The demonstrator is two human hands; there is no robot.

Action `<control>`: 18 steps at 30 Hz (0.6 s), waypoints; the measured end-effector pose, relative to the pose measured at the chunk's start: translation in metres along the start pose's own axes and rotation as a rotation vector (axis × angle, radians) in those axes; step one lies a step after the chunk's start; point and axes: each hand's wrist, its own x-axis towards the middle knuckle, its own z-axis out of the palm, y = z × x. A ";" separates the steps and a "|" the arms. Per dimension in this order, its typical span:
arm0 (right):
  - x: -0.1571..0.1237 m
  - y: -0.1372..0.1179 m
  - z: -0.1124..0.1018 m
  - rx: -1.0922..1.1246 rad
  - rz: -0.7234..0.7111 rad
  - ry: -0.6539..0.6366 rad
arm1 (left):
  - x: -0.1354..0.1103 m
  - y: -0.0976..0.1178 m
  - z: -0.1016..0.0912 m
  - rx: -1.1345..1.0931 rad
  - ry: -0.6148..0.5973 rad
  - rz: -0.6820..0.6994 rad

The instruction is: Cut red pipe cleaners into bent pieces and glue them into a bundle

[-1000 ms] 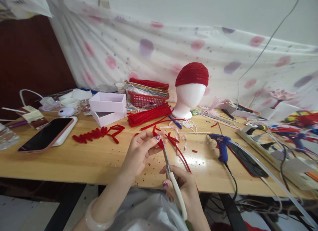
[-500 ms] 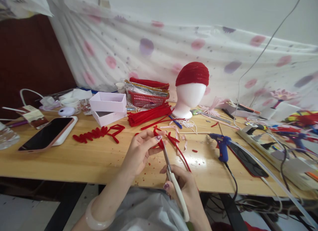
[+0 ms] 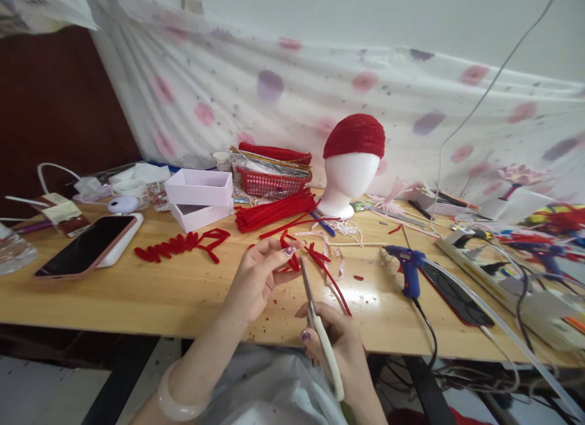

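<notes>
Some bent red chenille stem [image 3: 295, 264] sat pinched in your left hand [image 3: 256, 278], above the surface [image 3: 183, 303] near its front edge; your right hand [image 3: 346, 338] gripped white-handled scissors [image 3: 322, 337], whose tips had just eased slightly off it, leaving it uncut there.

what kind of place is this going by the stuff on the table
Probably a small craft workspace, though whether home or studio is unclear. A blue glue gun and a bundle of red fuzzy stems are on the wooden table, and the right hand holds scissors.
</notes>
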 end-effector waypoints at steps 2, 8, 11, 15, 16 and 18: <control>0.000 -0.002 -0.001 0.022 -0.031 -0.022 | 0.000 0.001 -0.001 -0.019 0.004 -0.005; -0.003 -0.014 -0.009 -0.084 0.009 -0.124 | 0.003 0.012 -0.002 0.038 -0.048 -0.038; -0.004 -0.020 -0.010 -0.131 0.010 -0.135 | 0.005 0.019 -0.001 0.146 -0.125 -0.100; -0.004 -0.021 -0.009 -0.100 0.019 -0.134 | 0.009 0.022 -0.001 0.225 -0.165 -0.129; -0.003 -0.020 -0.008 -0.089 0.023 -0.131 | 0.010 0.021 0.000 0.234 -0.164 -0.131; -0.003 -0.018 -0.008 -0.074 0.039 -0.125 | 0.011 0.021 0.000 0.240 -0.154 -0.134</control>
